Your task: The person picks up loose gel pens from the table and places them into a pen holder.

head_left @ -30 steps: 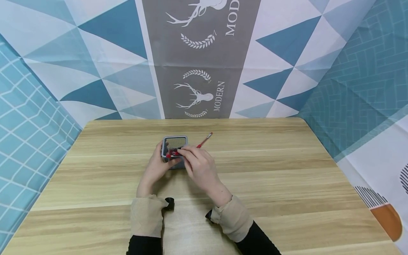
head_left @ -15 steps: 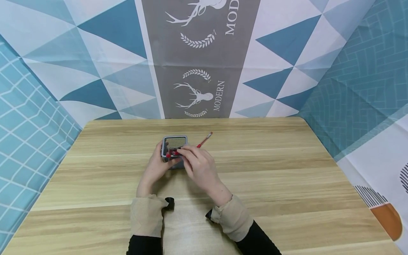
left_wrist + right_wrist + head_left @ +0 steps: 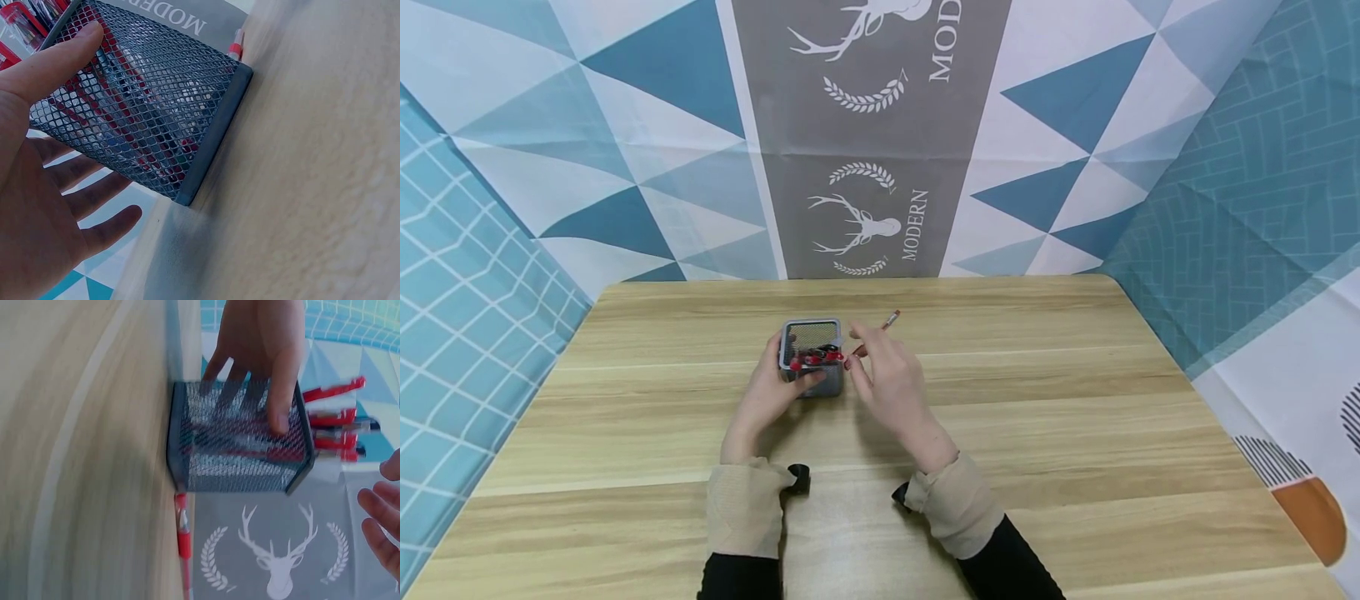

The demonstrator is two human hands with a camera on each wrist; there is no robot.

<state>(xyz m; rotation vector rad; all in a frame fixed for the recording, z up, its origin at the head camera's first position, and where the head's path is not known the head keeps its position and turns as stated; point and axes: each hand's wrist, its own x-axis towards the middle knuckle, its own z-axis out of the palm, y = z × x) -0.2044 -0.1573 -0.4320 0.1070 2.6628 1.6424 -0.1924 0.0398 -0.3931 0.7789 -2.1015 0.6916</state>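
Observation:
A square dark mesh pen holder [image 3: 829,384] stands on the wooden table, gripped by my left hand [image 3: 766,398]. In the left wrist view its thumb presses one mesh side [image 3: 159,94], with the other fingers spread round another side. Several pens with red or black caps [image 3: 334,419] stick out of the holder's top in the right wrist view. Just right of the holder, my right hand [image 3: 891,377] hovers with fingers apart, holding nothing. Its fingertips [image 3: 375,506] show at that wrist view's right edge.
A red pen [image 3: 184,540] lies on the table close to the holder's base, partly behind my right hand's fingers in the head view. Wood-grain tabletop [image 3: 1060,400] stretches out around both arms. Patterned cloth [image 3: 865,125] hangs behind the table and on both sides.
My right hand has let go of the pens in the holder and moved right, its fingers spreading. The left hand and the holder have stayed in place.

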